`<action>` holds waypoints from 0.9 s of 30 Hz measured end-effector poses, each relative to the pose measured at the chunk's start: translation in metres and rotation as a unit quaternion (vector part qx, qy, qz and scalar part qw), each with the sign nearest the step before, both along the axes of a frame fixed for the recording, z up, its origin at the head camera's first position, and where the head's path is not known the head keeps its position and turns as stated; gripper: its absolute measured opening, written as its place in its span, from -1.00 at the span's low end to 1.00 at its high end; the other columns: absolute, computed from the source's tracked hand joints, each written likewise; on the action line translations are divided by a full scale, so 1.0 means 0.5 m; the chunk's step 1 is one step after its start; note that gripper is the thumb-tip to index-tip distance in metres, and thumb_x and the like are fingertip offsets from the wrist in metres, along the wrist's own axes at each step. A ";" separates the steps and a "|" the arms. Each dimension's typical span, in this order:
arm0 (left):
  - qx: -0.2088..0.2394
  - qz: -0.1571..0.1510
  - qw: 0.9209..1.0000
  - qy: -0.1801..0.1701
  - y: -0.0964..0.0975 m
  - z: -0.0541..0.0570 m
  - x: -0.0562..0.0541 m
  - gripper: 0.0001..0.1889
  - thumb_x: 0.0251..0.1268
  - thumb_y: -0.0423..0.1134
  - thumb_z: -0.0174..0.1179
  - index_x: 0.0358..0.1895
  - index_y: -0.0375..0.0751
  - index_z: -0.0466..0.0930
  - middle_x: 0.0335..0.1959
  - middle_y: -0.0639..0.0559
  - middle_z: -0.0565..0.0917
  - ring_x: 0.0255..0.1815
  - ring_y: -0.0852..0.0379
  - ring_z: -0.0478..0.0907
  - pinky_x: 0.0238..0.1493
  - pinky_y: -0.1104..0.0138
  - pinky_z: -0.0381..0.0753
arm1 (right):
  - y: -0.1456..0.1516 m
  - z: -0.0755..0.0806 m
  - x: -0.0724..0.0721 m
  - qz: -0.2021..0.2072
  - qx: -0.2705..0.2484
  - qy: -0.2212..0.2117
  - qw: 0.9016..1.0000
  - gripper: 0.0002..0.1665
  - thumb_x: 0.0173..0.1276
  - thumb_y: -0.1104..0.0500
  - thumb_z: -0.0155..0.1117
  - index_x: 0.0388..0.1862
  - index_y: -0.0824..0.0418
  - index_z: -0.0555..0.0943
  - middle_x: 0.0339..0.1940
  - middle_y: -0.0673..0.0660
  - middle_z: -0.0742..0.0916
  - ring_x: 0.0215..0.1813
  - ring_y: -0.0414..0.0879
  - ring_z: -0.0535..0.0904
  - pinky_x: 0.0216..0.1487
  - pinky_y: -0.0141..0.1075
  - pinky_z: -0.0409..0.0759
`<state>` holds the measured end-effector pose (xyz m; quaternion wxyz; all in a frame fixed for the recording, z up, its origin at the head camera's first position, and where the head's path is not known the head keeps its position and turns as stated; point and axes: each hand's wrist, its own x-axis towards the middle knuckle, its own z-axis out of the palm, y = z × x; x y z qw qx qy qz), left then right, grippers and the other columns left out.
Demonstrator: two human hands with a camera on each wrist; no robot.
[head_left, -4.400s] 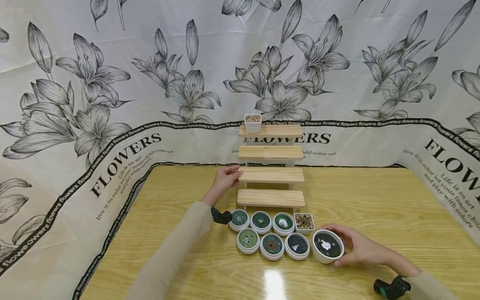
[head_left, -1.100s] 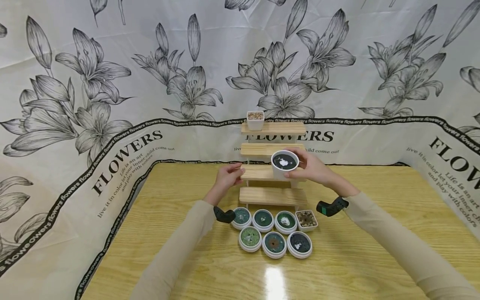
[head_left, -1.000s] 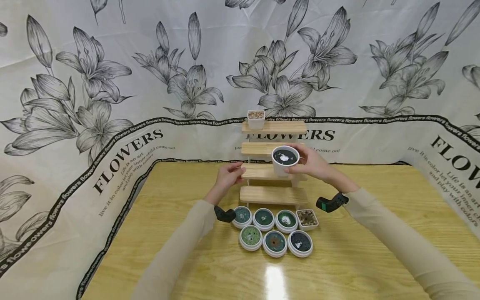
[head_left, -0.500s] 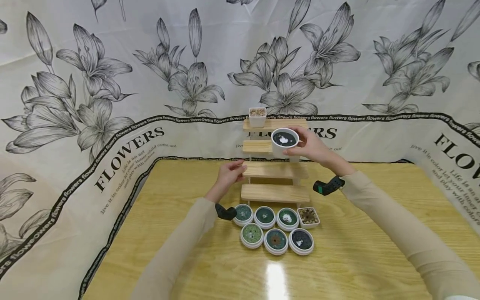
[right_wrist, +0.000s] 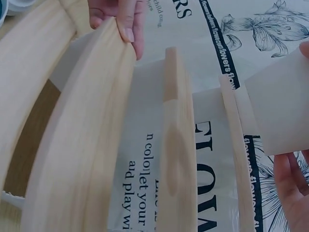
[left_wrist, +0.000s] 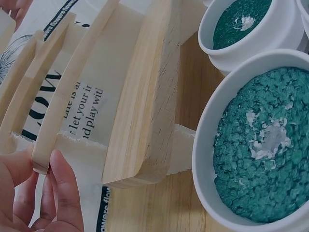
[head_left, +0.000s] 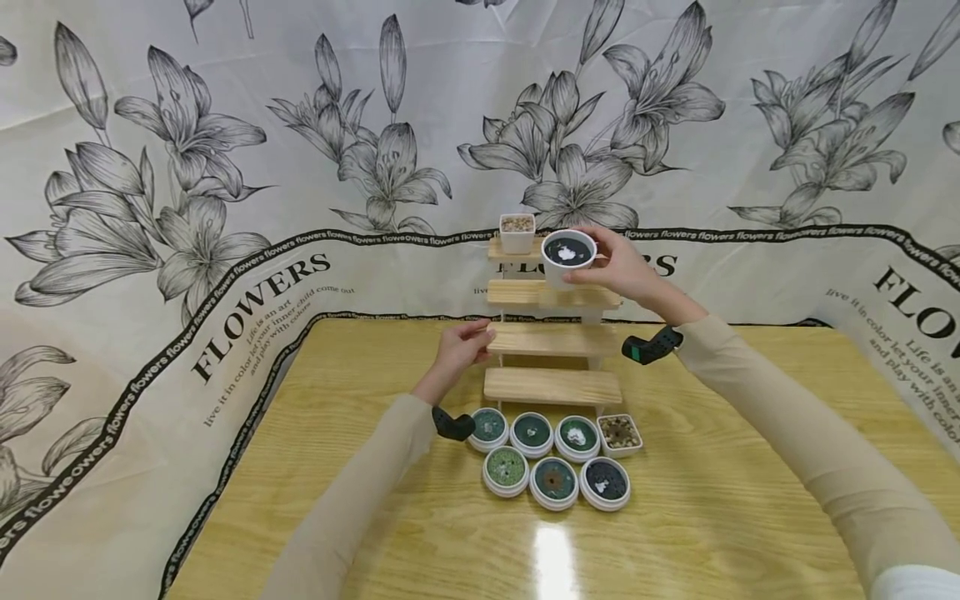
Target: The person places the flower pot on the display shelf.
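Observation:
A tiered wooden shelf stand (head_left: 555, 386) stands at the back of the table. My left hand (head_left: 459, 354) pinches the left end of its second step from the bottom, thumb and fingers on either face of the board in the left wrist view. My right hand (head_left: 626, 271) grips a round white pot (head_left: 558, 273) with a dark filling and a white patch on top. In the head view this pot overlaps the top board, right of a square white pot (head_left: 517, 238) of pebbles that sits there. In the right wrist view the pot's side (right_wrist: 282, 106) shows beside the top board.
In front of the stand, two rows of round white pots hold green and dark fillings, among them a light green one (head_left: 506, 471). A square pebble pot (head_left: 620, 435) ends the back row. Behind hangs a flower-printed cloth (head_left: 405, 275).
My right hand has lifted the round pot from the table's right side up past the lower steps to the top board's height. My left hand keeps its hold on the stand.

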<state>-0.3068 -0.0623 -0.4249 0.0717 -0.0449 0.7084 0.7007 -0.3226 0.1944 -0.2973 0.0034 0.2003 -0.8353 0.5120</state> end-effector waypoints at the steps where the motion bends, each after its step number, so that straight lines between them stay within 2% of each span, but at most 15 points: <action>1: 0.000 0.001 1.000 -0.001 0.000 0.000 0.000 -0.62 0.32 -0.32 0.22 0.19 -0.23 0.56 -0.24 0.02 0.59 -0.55 0.30 0.48 -0.31 0.38 0.72 | 0.000 0.002 -0.004 -0.003 0.001 0.000 1.000 -0.18 0.18 0.30 0.40 0.40 0.22 0.28 0.27 0.20 0.46 0.23 0.00 0.45 0.29 -0.09 0.48; 6: 0.000 -0.001 1.000 0.000 -0.001 0.001 0.000 -0.60 0.31 -0.31 0.22 0.21 -0.26 0.54 -0.20 -0.02 0.61 -0.55 0.31 0.48 -0.42 0.49 0.67 | -0.003 0.013 -0.021 -0.007 0.003 0.000 1.000 -0.20 0.21 0.25 0.38 0.40 0.19 0.28 0.27 0.18 0.45 0.18 -0.04 0.47 0.20 -0.11 0.51; 9: 0.003 -0.002 1.000 0.001 -0.002 0.002 -0.001 -0.58 0.32 -0.32 0.22 0.23 -0.29 0.51 -0.22 0.00 0.60 -0.56 0.31 0.47 -0.47 0.53 0.64 | -0.007 0.018 -0.032 -0.004 -0.002 0.002 1.000 -0.20 0.21 0.24 0.38 0.41 0.19 0.28 0.27 0.18 0.46 0.16 -0.07 0.47 0.24 -0.07 0.48; 18: 0.009 0.007 1.000 0.002 -0.002 -0.002 -0.002 -0.63 0.30 -0.33 0.23 0.17 -0.25 0.57 -0.25 0.00 0.61 -0.56 0.30 0.48 -0.50 0.53 0.64 | -0.001 0.028 -0.061 -0.033 0.001 -0.003 0.999 -0.15 0.23 0.15 0.38 0.46 0.13 0.24 0.22 0.11 0.47 0.02 -0.24 0.45 -0.13 -0.44 0.58; 22: 0.002 0.004 1.000 0.004 -0.003 -0.002 -0.001 -0.63 0.31 -0.32 0.23 0.18 -0.23 0.57 -0.24 -0.01 0.61 -0.57 0.30 0.51 -0.47 0.51 0.66 | 0.002 0.034 -0.073 -0.043 0.001 -0.008 0.999 -0.13 0.23 0.14 0.38 0.48 0.11 0.22 0.16 0.07 0.50 -0.02 -0.26 0.46 -0.08 -0.42 0.56; 27: -0.009 -0.001 1.000 0.010 -0.004 -0.003 0.000 -0.62 0.31 -0.29 0.23 0.19 -0.23 0.56 -0.24 -0.02 0.61 -0.57 0.30 0.55 -0.30 0.35 0.74 | 0.000 0.037 -0.086 -0.049 -0.003 -0.019 0.999 -0.08 0.22 0.10 0.40 0.49 0.11 0.19 0.17 0.05 0.50 -0.01 -0.26 0.44 0.07 -0.30 0.44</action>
